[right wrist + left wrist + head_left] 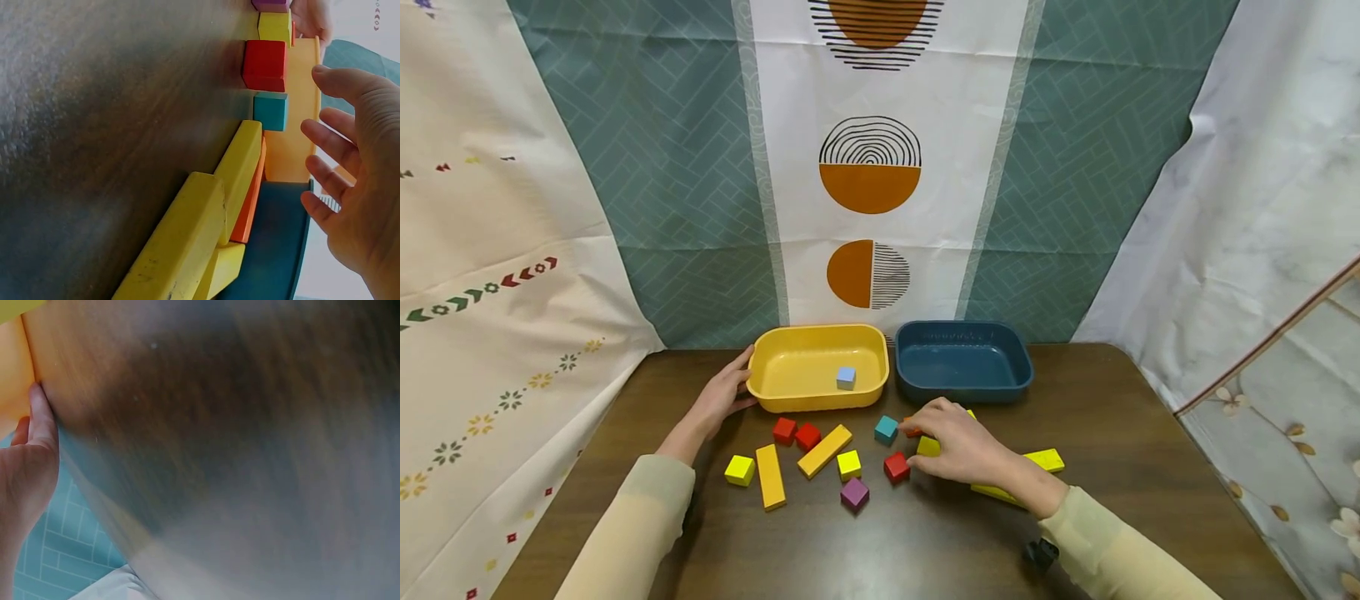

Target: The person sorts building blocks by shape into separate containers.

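My left hand point(718, 402) rests against the left end of a yellow plastic bin point(818, 403), its fingers fairly straight along the outer wall. Inside that bin lies a light blue cube point(846, 378). My right hand point(964, 447) hovers over the blocks with nothing in its grasp. Its thumb and fingers are spread in the right wrist view. Nearest to its fingertips are a teal cube point(886, 430), a red cube point(897, 467) and an orange block point(250, 200) partly covered by the hand in the head view. Long yellow blocks point(181, 244) lie beneath the hand.
A dark blue bin point(964, 395) stands right of the yellow one. Left of centre lie two more red cubes point(785, 431), yellow cubes point(740, 471), orange-yellow bars point(771, 477) and a purple cube point(854, 495). Patterned cloth point(692, 208) hangs behind the brown table point(775, 558).
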Tool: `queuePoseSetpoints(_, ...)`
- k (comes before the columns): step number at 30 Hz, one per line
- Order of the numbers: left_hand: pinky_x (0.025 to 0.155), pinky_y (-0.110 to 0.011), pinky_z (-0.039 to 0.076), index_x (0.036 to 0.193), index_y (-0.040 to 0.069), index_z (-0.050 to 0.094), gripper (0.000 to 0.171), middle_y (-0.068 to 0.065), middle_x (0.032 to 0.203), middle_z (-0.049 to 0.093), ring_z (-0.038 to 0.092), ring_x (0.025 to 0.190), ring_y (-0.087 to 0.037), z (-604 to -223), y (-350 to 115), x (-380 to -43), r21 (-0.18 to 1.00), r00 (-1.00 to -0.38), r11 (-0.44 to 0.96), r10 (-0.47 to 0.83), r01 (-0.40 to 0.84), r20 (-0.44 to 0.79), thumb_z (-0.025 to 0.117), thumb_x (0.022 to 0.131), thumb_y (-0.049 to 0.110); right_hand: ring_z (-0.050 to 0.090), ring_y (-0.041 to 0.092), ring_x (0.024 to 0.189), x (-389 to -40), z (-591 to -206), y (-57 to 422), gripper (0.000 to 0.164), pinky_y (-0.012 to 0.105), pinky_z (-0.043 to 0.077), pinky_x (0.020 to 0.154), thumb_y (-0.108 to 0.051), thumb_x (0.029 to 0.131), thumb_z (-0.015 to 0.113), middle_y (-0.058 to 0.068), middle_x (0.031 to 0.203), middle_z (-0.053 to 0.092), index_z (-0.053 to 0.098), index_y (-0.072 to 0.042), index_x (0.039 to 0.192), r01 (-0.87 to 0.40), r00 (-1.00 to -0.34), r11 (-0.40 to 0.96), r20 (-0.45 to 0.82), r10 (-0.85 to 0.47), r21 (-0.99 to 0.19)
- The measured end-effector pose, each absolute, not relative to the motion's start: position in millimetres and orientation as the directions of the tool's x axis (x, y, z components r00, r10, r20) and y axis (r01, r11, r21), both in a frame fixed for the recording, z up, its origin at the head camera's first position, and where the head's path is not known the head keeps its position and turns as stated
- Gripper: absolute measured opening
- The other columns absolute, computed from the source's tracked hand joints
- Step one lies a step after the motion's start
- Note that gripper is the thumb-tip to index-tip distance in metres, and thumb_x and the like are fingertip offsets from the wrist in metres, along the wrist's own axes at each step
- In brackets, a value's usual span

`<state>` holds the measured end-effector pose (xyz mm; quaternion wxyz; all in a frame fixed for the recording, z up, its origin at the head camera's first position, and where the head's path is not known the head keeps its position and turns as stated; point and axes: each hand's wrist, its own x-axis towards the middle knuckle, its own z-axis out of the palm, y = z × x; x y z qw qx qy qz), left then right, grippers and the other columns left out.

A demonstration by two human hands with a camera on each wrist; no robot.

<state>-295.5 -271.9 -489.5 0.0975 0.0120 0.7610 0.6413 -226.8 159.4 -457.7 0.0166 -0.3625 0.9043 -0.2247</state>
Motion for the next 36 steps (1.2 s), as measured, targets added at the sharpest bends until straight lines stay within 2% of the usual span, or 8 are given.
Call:
queuePoseSetpoints(13, 0.11, -0.055, 0.041, 0.166, 0.03, 0.01, 0.058, -0.008, 0.171, 0.008, 0.038, 0.144, -0.039, -489, -272, -298, 0.977, -0.982, 0.187, 0.139, -0.101, -0.128, 0.031, 0.112, 0.026, 0.047, 0.016, 0.115, -226, -459, 158, 0.042, 0.041, 0.047, 0.094, -0.038, 0.087, 0.08, -0.012, 0.118, 0.07, 0.074, -0.022, 0.125, -0.649, -0.733, 0.652, 0.09, -0.675, -0.392)
queuePoseSetpoints(21, 0.109, -0.054, 0.042, 0.166, 0.03, 0.012, 0.057, -0.007, 0.171, 0.009, 0.04, 0.143, -0.037, -489, -271, -298, 0.976, -0.982, 0.18, 0.122, -0.121, -0.144, 0.031, 0.112, 0.026, 0.049, 0.017, 0.115, -224, -467, 155, 0.041, 0.045, 0.043, 0.101, -0.04, 0.084, 0.082, -0.013, 0.117, 0.069, 0.074, -0.023, 0.121, -0.68, -0.712, 0.654, 0.083, -0.698, -0.333)
queuePoseSetpoints(36, 0.109, -0.054, 0.042, 0.166, 0.031, 0.012, 0.058, -0.01, 0.171, 0.01, 0.041, 0.141, -0.038, -489, -271, -297, 0.973, -0.981, 0.187, 0.115, -0.133, -0.156, 0.032, 0.111, 0.026, 0.047, 0.013, 0.11, -226, -476, 149, 0.038, 0.04, 0.044, 0.095, -0.04, 0.084, 0.083, -0.013, 0.113, 0.067, 0.074, -0.023, 0.116, -0.682, -0.712, 0.652, 0.095, -0.696, -0.33)
